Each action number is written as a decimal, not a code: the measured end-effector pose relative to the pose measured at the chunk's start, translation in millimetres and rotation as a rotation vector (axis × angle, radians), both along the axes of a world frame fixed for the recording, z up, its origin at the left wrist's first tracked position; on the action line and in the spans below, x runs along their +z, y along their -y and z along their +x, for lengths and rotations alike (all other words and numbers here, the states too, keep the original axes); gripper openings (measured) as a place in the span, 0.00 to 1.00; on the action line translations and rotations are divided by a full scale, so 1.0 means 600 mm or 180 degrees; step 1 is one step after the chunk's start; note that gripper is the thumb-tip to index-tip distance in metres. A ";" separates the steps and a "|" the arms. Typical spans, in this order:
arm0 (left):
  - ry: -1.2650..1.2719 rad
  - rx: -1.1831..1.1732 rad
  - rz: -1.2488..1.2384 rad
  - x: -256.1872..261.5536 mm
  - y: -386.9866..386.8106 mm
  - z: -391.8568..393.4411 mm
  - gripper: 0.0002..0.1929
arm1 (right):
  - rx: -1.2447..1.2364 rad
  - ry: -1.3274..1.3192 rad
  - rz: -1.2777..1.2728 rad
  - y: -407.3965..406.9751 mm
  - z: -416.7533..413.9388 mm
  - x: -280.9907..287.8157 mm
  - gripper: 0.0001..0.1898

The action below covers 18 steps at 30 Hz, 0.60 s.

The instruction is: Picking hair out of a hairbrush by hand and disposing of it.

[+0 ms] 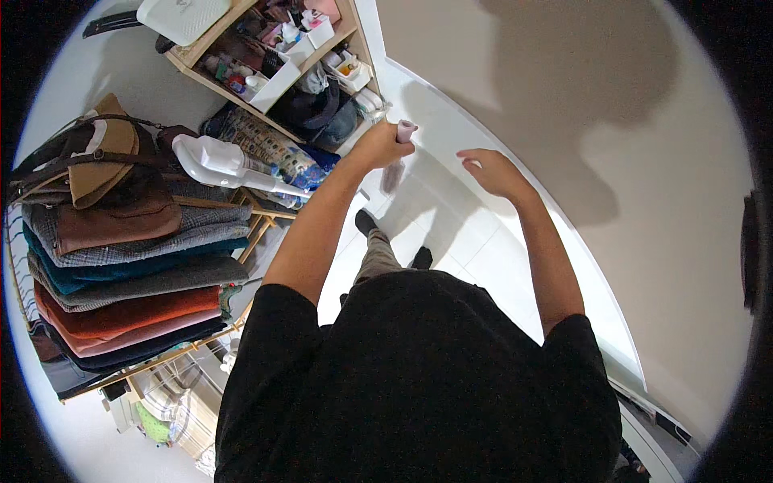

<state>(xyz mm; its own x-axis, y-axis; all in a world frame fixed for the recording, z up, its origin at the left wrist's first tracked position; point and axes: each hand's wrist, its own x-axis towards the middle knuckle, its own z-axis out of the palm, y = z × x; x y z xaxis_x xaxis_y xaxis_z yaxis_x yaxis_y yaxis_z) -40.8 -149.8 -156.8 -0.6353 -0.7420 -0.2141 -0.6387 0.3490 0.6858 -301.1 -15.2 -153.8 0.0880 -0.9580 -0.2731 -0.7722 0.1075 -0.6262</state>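
My left hand (381,145) is closed around the pale pink handle (406,128) of a small tool. Below the fist hangs its greyish, fuzzy-looking head (392,177); whether it is a lint roller or a duster is not plain. To the right, my right hand (488,171) is held in the air beside the wall, empty, with thumb and fingers slightly apart. A white stick vacuum cleaner (211,162) leans left of my left forearm, its tube partly hidden by the arm.
Coats and sweaters (139,296) hang on a rack at left, with handbags (115,199) on top. Wooden shelves (241,105) holding white bins (278,83) stand ahead. A beige and white wall (604,121) curves along the right. My socked feet (365,222) are on white tiles (483,244).
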 end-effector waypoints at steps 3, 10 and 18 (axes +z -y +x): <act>-0.0537 0.0097 0.0903 0.034 -0.007 0.008 0.25 | 0.0174 0.0241 -0.0615 -0.006 -0.020 -0.010 0.18; -0.0817 0.0110 0.1017 0.037 0.020 0.039 0.23 | -0.0781 0.0940 0.0082 0.015 0.010 0.058 0.22; 0.0676 0.0111 -0.0672 0.048 0.019 0.068 0.22 | -0.0724 0.1001 0.0018 0.004 -0.016 -0.001 0.16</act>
